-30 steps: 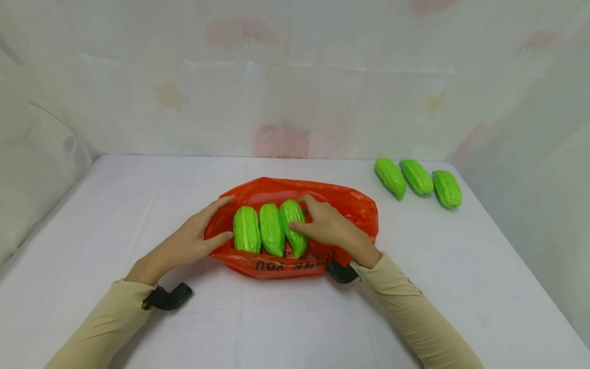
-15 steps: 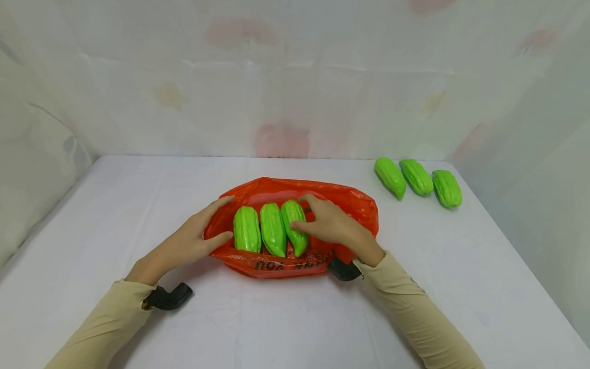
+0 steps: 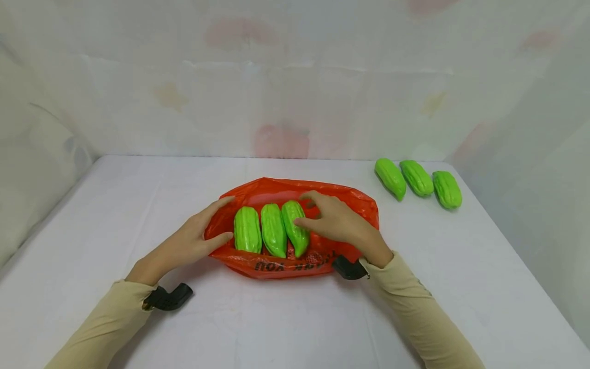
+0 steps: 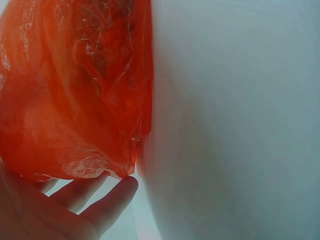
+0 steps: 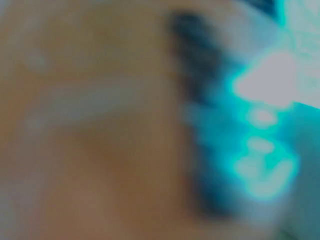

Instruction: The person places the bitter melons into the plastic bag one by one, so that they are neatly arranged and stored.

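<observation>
In the head view, a red plastic bag (image 3: pixel 355 205) with black print lies with its mouth gaping. Three bright green, ridged bitter gourds are side by side in it: a left one (image 3: pixel 247 230), a middle one (image 3: pixel 274 230) and a right one (image 3: pixel 295 233). My left hand (image 3: pixel 193 236) spans the bag's left end, thumb and index finger spread at the rim. The left wrist view has its fingers extended against the red film (image 4: pixel 70 100). My right hand (image 3: pixel 336 220) hovers over the bag's right half, fingers loosely bent, thumb tip overlapping the right gourd. The right wrist view is blurred.
Three more green bitter gourds lie at the table's back right corner: one nearest the bag (image 3: pixel 390 178), one between (image 3: pixel 417 178) and one outermost (image 3: pixel 447 189). A white cloth covers the table (image 3: pixel 286 328). Pale printed curtains (image 3: pixel 295 82) stand behind and at both sides.
My right hand has drawn slightly to the right, away from the right gourd, its thumb sliding off it. The left hand has stayed at the bag's rim.
</observation>
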The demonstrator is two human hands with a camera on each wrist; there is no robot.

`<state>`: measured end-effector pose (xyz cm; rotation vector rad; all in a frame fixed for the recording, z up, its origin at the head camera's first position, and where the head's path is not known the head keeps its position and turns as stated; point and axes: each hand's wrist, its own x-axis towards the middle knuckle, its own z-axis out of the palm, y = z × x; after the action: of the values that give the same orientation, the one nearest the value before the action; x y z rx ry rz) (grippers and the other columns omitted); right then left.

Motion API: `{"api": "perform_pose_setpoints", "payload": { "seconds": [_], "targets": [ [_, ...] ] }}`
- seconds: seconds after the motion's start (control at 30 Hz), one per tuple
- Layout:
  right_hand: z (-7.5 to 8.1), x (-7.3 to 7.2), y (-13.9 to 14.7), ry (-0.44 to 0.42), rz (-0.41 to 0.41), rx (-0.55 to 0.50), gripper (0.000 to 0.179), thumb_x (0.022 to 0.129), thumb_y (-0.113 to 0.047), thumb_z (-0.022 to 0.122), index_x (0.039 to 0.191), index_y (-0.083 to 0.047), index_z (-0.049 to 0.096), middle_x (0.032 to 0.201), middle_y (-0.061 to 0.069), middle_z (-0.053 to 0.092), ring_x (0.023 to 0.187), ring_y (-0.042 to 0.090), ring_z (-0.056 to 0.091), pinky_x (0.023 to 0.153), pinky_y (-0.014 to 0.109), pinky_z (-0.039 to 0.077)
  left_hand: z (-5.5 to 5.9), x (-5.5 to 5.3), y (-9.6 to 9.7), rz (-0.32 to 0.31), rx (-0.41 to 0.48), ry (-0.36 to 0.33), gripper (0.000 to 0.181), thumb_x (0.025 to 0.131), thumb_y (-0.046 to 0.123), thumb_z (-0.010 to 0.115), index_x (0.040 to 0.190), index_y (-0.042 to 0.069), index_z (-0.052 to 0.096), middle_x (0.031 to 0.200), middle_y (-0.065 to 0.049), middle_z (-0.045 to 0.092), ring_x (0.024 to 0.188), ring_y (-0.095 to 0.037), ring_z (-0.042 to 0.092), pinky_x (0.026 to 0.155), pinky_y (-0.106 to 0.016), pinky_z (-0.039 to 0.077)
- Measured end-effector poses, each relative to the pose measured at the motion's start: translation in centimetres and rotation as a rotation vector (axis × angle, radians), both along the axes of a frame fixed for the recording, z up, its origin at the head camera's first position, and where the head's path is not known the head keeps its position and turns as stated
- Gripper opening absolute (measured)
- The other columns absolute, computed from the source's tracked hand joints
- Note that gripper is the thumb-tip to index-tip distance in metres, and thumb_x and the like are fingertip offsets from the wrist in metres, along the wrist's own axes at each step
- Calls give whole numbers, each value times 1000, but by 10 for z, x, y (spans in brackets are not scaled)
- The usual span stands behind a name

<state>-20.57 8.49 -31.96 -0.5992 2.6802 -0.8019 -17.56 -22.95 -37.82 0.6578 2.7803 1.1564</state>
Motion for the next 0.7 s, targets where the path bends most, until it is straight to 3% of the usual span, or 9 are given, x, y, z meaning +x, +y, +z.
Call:
{"api": "perform_pose_setpoints", "payload": {
  "seconds": [0.3,0.43,0.7],
  "targets": [
    [22,4,17,62,19,-124,56,96,-36,65,143,-13,47,137,12,60,117,30,62,97,46,52,2,3,1,2,-4,1,70,96,21,63,156,18,27,155,-14,40,142,-38,38,111,-66,35],
    [30,0,29,116,-19,-169,54,96,-34,65,143,-14,48,134,12,61,114,31,63,99,47,52,2,3,0,-1,-2,5,70,96,21,63,156,18,27,155,-15,40,142,-39,38,111,-66,35],
    [38,-12,56,237,-76,-253,51,96,-25,65,142,-10,49,138,13,56,124,32,57,103,49,48,3,5,-1,-2,-1,1,70,96,21,63,156,16,27,154,-16,40,140,-39,40,109,-66,37]
  ]
}}
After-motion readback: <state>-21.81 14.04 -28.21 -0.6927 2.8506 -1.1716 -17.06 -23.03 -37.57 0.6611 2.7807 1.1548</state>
